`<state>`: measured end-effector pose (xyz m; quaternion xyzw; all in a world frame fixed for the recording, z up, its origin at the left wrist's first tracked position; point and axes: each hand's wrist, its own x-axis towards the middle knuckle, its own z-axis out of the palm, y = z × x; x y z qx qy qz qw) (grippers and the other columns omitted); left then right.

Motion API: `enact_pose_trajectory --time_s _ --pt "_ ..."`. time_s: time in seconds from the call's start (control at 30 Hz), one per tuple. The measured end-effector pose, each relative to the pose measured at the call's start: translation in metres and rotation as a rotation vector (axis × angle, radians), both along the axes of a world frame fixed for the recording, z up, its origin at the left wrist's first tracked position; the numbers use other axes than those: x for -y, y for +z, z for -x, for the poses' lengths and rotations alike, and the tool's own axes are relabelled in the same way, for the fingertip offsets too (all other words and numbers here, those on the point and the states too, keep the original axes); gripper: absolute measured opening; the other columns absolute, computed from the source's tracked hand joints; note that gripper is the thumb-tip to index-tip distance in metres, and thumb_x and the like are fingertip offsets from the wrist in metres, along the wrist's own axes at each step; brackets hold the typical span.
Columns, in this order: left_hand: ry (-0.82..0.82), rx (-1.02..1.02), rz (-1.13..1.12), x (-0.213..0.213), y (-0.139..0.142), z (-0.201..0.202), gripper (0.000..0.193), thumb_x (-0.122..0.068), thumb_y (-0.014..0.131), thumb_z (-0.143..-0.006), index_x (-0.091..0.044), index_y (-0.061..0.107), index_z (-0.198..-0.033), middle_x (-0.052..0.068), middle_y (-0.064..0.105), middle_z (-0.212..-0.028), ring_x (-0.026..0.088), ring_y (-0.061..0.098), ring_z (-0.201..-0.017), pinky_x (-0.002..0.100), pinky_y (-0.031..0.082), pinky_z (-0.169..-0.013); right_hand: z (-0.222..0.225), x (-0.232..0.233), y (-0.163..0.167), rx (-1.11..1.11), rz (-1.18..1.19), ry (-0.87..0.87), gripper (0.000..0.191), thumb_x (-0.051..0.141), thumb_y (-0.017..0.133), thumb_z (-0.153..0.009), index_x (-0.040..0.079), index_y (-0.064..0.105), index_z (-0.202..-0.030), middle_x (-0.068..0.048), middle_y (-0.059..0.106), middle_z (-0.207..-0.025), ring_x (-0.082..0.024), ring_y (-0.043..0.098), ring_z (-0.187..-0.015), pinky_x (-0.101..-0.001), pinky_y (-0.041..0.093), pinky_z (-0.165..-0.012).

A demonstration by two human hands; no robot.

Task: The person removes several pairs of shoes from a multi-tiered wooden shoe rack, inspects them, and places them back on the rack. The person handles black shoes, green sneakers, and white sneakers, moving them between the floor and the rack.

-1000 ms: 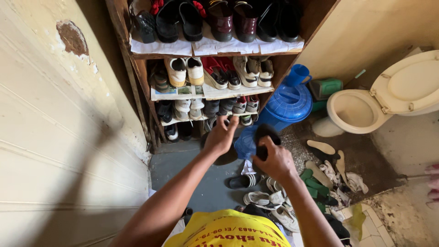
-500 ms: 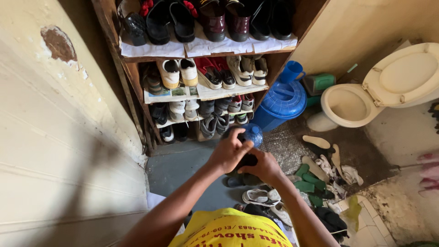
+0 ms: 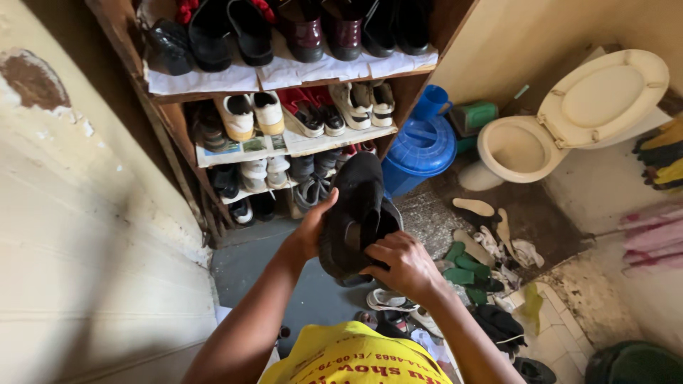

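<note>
Head view: both hands meet in front of the wooden shoe rack (image 3: pixel 213 153).
Change: a dark, soft-looking shoe (image 3: pixel 353 213), absent from the grasp a second ago, is now raised below the rack's middle shelf.
Left hand (image 3: pixel 313 231): fingers curled around the shoe's side.
Right hand (image 3: pixel 405 267): closed over its lower edge.
Meaning: shoe lifted, not yet shelved.

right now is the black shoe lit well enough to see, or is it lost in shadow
Head view: the black shoe, held between the left hand and the right hand, reads as a dark mass with little surface detail; daylight brightens the toilet side, while the shoe rack sits dimmer; edges bend from wide-angle distortion.
</note>
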<state>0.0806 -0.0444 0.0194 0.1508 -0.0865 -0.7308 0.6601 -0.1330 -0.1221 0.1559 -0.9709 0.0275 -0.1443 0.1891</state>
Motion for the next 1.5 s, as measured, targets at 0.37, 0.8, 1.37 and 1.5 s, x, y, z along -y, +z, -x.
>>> enact_pose_trajectory --time_s 0.37,0.8,1.37,1.5 --pt "0.534 2.023 0.217 -0.006 0.099 0.033 0.040 -0.039 0.078 -0.086 -0.012 0.072 -0.115 0.007 0.067 -0.129 0.024 0.058 -0.129 0.040 0.044 -0.114 0.011 0.047 0.000 -0.037 0.110 -0.075 0.028 0.025 0.085 -0.071 0.008 0.071 -0.087 -0.008 0.070 -0.083 -0.030 0.067 -0.085 -0.0441 0.051 -0.082" --pt "-0.027 2.447 0.416 0.037 0.126 0.029 0.054 -0.025 0.094 -0.061 -0.004 0.063 -0.100 0.007 0.065 -0.098 0.028 0.062 -0.108 0.044 0.043 -0.107 -0.014 0.120 -0.018 -0.121 -0.040 -0.091 0.036 0.030 0.088 -0.066 0.009 0.072 -0.090 -0.012 0.073 -0.087 -0.036 0.067 -0.086 -0.0470 0.054 -0.076" --pt "0.147 2.383 0.073 0.085 0.084 0.080 0.050 -0.028 0.090 -0.065 -0.007 0.066 -0.103 0.008 0.066 -0.099 0.027 0.063 -0.106 0.056 0.028 -0.116 0.000 0.207 -0.094 -0.472 -0.200 -0.312 0.073 0.036 0.085 -0.073 0.027 0.056 -0.140 -0.014 0.076 -0.098 -0.038 0.073 -0.091 -0.0481 0.058 -0.079" --pt "-0.063 2.317 0.096 0.093 0.060 0.107 0.051 -0.031 0.091 -0.067 -0.004 0.063 -0.101 0.011 0.069 -0.092 0.030 0.067 -0.101 0.057 0.030 -0.121 0.010 0.208 -0.103 -0.355 -0.202 -0.281 0.051 0.031 0.078 -0.079 0.033 0.070 -0.129 -0.011 0.078 -0.099 -0.035 0.074 -0.089 -0.0461 0.059 -0.077"
